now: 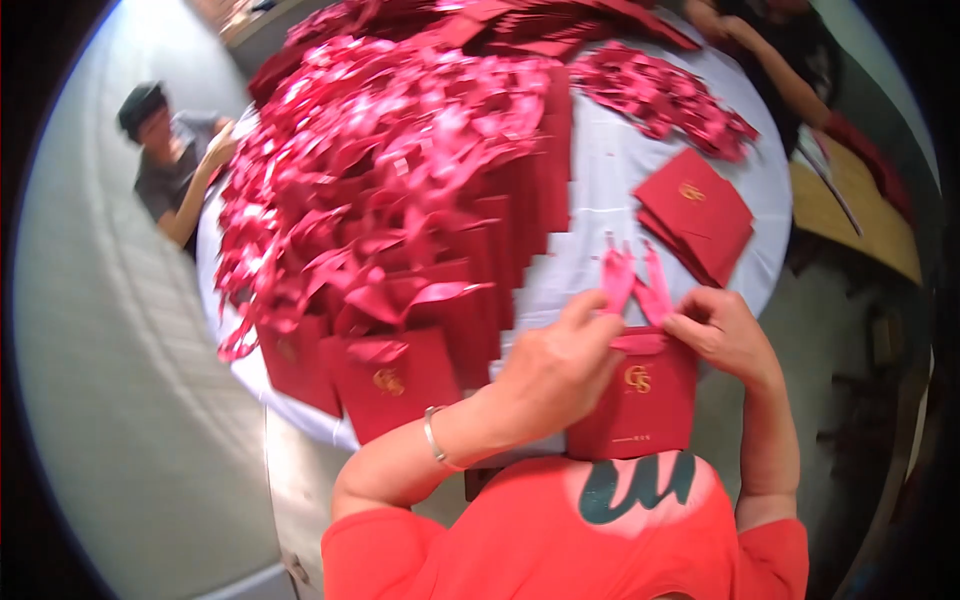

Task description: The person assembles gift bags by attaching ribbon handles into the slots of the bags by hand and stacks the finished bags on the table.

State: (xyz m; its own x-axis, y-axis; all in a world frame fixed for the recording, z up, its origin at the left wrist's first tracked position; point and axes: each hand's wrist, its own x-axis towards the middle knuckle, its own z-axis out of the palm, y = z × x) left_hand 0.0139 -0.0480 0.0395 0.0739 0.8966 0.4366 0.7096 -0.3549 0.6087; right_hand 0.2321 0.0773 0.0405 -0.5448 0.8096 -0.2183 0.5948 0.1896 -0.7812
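A red cloth T-shirt (520, 545) lay nearest the camera, with a curving dark print on a pale patch. At far left a person (170, 165) in a dark cap sat beside the round table (595, 190), whose white cloth was creased. Next came crowded rows of stiff, flat-sided red bags (395, 375), topped by a mass of glossy, twisted pink ribbons (390, 150). The left hand (565, 355), a thin bangle (433, 435) on its wrist, pinched a strand of smooth pink ribbon (620, 275) between thumb and fingers. Below, the rectangular red bag (640, 405) with its gold emblem sat at the table's near edge, just before the shirt. The right hand (725, 335) pinched the ribbon's right strand beside the bag's rim. Beyond lay loose satiny ribbons (665, 100) and a fanned stack of flat red bags (700, 215). Farther right, a person in black (775, 70) was near a yellowish tabletop (860, 200).
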